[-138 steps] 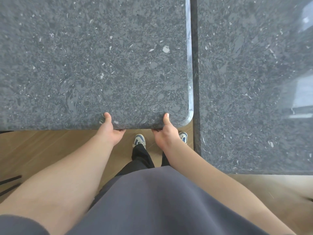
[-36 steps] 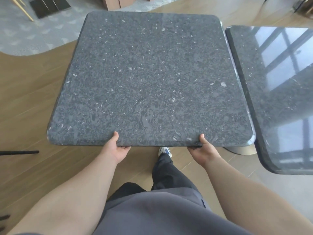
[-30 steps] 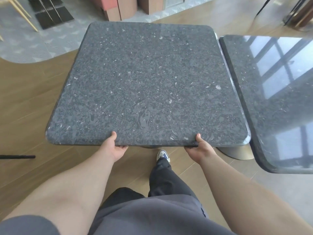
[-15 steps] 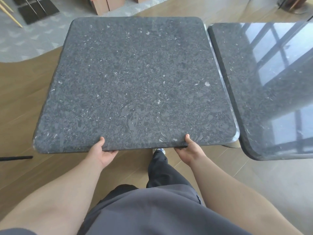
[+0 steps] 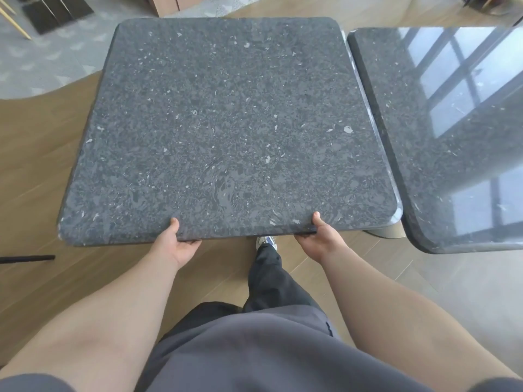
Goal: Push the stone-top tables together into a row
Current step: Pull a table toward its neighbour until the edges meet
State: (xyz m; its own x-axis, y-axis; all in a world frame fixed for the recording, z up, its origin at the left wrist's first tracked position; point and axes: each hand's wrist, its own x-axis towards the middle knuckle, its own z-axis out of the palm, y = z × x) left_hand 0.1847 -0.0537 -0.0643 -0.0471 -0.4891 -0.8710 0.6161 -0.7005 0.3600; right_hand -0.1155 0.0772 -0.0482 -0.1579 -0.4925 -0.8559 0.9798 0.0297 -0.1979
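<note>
A dark grey speckled stone-top table [image 5: 226, 131] fills the middle of the view. My left hand [image 5: 177, 244] grips its near edge, thumb on top and fingers underneath. My right hand [image 5: 319, 240] holds the same edge further right, close to the rounded near-right corner. A second stone-top table [image 5: 452, 137] stands directly to the right, glossy with window reflections. Their side edges run almost parallel with a narrow gap between them. The right table's near edge sits slightly closer to me than the one I hold.
A round metal table base [image 5: 382, 232] shows under the near-right corner. Wooden floor lies all around, with a grey patterned rug [image 5: 48, 63] at the far left and wooden boxes [image 5: 169, 4] at the far edge. A black rod [image 5: 27, 258] lies on the floor left.
Earlier I stood close over the tables; now I see the whole held top from further back. Over the last second both hands keep their grip and the gap to the right table stays narrow.
</note>
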